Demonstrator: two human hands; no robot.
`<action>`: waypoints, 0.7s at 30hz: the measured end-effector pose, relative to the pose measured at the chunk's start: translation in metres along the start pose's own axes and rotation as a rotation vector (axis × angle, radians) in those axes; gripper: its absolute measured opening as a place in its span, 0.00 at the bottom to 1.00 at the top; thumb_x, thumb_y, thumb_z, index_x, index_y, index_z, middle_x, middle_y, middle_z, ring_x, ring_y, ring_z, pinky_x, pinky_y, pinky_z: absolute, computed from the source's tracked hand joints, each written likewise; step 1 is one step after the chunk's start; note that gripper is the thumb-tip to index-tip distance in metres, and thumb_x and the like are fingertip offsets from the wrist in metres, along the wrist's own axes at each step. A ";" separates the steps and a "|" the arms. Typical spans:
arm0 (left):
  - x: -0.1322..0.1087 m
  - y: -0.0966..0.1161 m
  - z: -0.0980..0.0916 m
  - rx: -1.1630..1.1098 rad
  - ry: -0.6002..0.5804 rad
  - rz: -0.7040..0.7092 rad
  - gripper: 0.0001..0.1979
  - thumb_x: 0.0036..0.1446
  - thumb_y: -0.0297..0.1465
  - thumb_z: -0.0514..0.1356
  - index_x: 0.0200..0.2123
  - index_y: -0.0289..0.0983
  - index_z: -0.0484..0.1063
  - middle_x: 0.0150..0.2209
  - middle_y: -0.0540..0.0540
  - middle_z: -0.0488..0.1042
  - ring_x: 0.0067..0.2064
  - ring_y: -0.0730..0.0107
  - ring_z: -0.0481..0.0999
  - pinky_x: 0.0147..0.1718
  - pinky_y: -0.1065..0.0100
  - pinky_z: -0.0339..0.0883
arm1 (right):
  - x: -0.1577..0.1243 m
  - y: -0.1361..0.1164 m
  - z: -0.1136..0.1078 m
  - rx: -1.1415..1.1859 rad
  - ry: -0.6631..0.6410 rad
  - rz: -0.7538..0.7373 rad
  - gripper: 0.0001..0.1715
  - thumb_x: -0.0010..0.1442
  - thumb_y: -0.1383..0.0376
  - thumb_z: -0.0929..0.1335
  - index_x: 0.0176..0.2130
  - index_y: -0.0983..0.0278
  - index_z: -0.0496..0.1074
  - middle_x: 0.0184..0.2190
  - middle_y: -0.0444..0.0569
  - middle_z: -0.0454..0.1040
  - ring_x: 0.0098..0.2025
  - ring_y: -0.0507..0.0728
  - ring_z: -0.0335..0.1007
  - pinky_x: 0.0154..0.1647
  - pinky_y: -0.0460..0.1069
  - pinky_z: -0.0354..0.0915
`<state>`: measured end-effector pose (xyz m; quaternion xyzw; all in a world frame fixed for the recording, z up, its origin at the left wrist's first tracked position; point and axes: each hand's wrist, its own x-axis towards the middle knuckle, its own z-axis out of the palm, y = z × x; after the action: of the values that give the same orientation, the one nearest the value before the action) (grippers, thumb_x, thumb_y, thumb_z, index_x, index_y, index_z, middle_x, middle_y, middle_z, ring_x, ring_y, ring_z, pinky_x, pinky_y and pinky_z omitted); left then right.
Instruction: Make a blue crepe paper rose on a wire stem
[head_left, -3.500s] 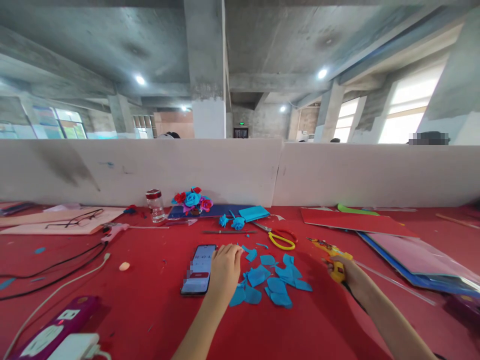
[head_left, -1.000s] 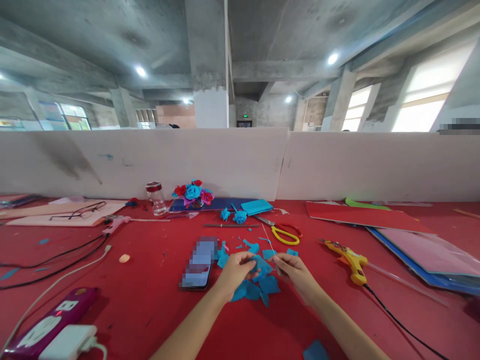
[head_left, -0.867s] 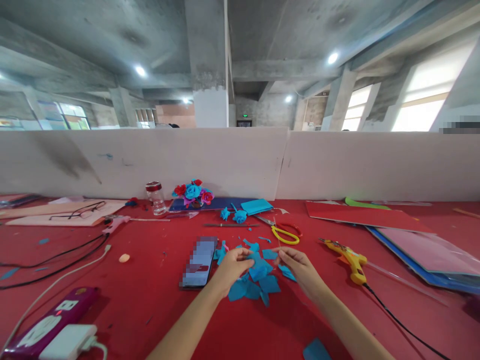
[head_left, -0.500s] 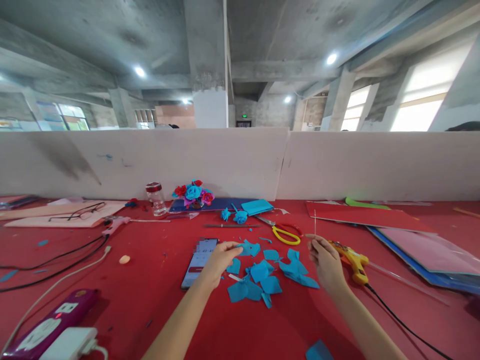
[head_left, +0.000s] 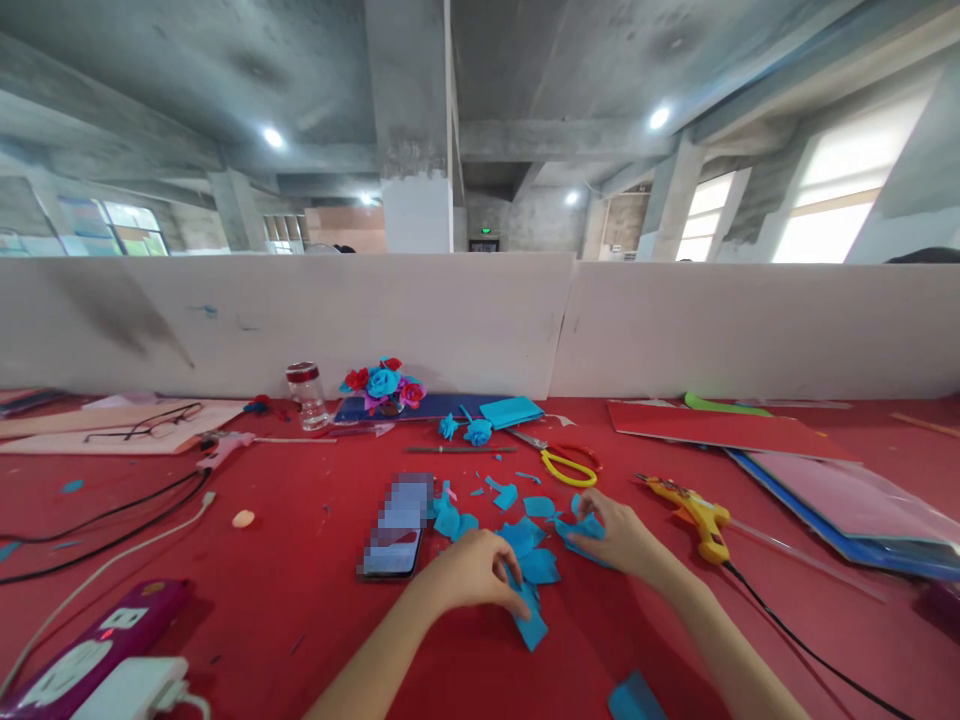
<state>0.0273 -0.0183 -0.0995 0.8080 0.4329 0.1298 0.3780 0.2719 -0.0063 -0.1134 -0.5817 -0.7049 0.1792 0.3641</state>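
Observation:
Cut blue paper pieces (head_left: 541, 567) lie scattered at the middle of the red table, between my two hands. My left hand (head_left: 480, 572) is low over the near pieces, its thumb and fingers curled around the edge of a blue paper piece (head_left: 532, 630). At the right side of the pile, my right hand (head_left: 616, 530) has thumb and fingertips closing on another blue paper piece (head_left: 582, 532). Fingers partly hide what each hand grips. A phone (head_left: 397, 530) lies left of my left hand. Scissors (head_left: 568, 468) with yellow and red handles rest beyond the pieces.
A yellow glue gun (head_left: 701, 515) with a black cord lies right of my right hand. Behind the pieces are blue paper roses (head_left: 478, 431), folded blue paper (head_left: 511, 412), a flower arrangement (head_left: 384, 385) and a jar (head_left: 307, 395). A purple power strip (head_left: 97, 640) sits front left.
My left hand has moved down and right from the upper pieces. My right hand has moved left onto the pile and no longer shows the thin stick. Several blue pieces have shifted.

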 end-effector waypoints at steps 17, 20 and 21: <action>0.013 0.008 0.027 0.372 0.282 0.273 0.13 0.50 0.23 0.50 0.37 0.36 0.72 0.35 0.42 0.75 0.37 0.61 0.73 0.37 0.65 0.62 | 0.011 0.020 0.006 0.174 0.177 0.127 0.09 0.43 0.63 0.64 0.28 0.63 0.71 0.25 0.49 0.75 0.31 0.60 0.72 0.32 0.51 0.64; 0.017 0.007 0.022 0.056 0.426 0.157 0.11 0.49 0.26 0.52 0.34 0.37 0.73 0.32 0.44 0.76 0.34 0.63 0.73 0.34 0.68 0.63 | 0.011 0.021 0.007 0.272 0.178 0.160 0.12 0.44 0.59 0.65 0.28 0.65 0.71 0.22 0.48 0.75 0.26 0.58 0.71 0.27 0.49 0.64; 0.019 0.006 0.021 -0.054 0.447 0.115 0.10 0.48 0.27 0.52 0.32 0.36 0.72 0.30 0.44 0.75 0.32 0.64 0.73 0.32 0.68 0.64 | 0.011 0.020 0.007 0.297 0.181 0.167 0.13 0.43 0.59 0.65 0.28 0.65 0.71 0.21 0.48 0.75 0.25 0.57 0.71 0.26 0.49 0.64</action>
<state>0.0536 -0.0160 -0.1114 0.7721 0.4554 0.3386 0.2860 0.2802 0.0108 -0.1287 -0.5917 -0.5844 0.2580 0.4917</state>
